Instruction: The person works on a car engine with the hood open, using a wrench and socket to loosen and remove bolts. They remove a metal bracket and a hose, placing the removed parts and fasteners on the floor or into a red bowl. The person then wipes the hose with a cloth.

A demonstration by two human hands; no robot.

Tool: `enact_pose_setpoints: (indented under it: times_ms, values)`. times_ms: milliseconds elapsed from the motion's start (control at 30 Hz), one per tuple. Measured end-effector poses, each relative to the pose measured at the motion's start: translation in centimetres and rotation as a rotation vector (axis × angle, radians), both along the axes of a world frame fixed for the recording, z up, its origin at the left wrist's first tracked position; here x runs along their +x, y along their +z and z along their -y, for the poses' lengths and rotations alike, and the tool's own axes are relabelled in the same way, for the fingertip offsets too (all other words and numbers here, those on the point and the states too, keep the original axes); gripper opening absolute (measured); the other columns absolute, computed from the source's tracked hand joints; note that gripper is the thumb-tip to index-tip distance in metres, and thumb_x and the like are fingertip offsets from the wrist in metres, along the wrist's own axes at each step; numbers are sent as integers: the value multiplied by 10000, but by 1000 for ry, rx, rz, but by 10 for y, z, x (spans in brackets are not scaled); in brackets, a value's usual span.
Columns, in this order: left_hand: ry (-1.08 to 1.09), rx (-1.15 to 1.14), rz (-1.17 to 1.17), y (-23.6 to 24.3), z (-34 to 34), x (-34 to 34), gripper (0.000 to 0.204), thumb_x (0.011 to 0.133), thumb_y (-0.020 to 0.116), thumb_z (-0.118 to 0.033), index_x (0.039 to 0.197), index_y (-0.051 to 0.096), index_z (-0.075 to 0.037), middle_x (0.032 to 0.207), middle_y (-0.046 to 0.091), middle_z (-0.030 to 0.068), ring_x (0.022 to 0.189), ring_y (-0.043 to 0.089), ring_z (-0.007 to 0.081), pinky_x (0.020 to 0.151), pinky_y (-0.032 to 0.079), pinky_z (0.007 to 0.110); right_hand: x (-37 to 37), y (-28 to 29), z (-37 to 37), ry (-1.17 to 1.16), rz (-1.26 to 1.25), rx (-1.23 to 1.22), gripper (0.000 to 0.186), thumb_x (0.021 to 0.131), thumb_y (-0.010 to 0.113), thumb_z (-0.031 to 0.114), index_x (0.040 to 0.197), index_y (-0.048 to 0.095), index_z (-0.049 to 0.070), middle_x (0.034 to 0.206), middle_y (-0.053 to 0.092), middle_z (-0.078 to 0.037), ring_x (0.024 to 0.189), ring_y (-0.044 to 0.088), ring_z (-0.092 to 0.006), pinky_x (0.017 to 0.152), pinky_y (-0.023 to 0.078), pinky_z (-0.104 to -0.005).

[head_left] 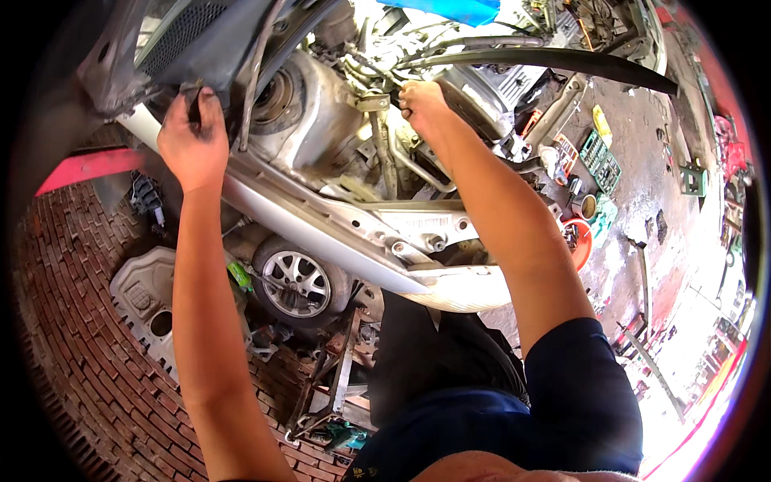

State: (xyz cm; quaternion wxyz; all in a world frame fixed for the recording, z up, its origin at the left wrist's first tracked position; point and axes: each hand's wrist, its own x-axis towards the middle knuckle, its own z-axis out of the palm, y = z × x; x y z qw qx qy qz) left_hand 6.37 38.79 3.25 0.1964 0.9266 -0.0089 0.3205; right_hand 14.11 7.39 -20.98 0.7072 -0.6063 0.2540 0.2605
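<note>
My left hand [195,145] is closed at the lower edge of a black plastic cowl panel [221,60], with fingers and thumb pinched on its corner. The panel, with a mesh vent, lies at the upper left by the windshield. My right hand [422,104] reaches over the open engine bay in a fist, beside a metal bracket [374,103]. What it holds, if anything, is hidden. Between my hands sits the dusty strut tower [317,112]. A silver fender edge [313,229] runs below both forearms.
A long black strip [554,58] crosses the engine bay. Below the fender are a wheel [295,283], a grey plastic part [144,293] and a metal frame [341,369]. At right stand a red bucket [585,249] and a green tool case [600,162]. Brick paving [88,345] spreads at left.
</note>
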Motion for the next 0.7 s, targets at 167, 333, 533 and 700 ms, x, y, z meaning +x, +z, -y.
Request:
enact_pose_setpoints:
  times_ms: [167,333,533,700]
  values:
    - [3,30,-11,-2,-3,0,245,946,686,-224,851,644,-1,759,660,191,699,640,415,646,498,444,1,34,-10,-378,-220,336,228,998,450,91,795,555,100,672,535,-42,524,488,-176,473,358,-331]
    - [34,39,-39,-3,-1,0,272,950,676,-231,820,620,1,746,644,196,693,632,424,629,490,454,3,32,-15,-425,-262,375,207,981,464,86,790,529,132,691,534,-33,550,487,-186,507,353,-344]
    - [28,25,-35,-3,7,4,248,943,669,-214,822,625,-1,753,646,198,707,627,436,639,490,464,-3,-16,-2,214,172,-477,127,897,557,99,886,675,53,854,661,-129,731,647,-247,617,482,-406]
    - [55,106,-73,7,-11,-7,229,940,659,-201,822,629,-7,756,643,202,725,622,446,650,487,475,-20,16,-36,-91,-7,-340,262,815,617,152,940,716,-55,959,728,-248,850,724,-344,740,546,-458]
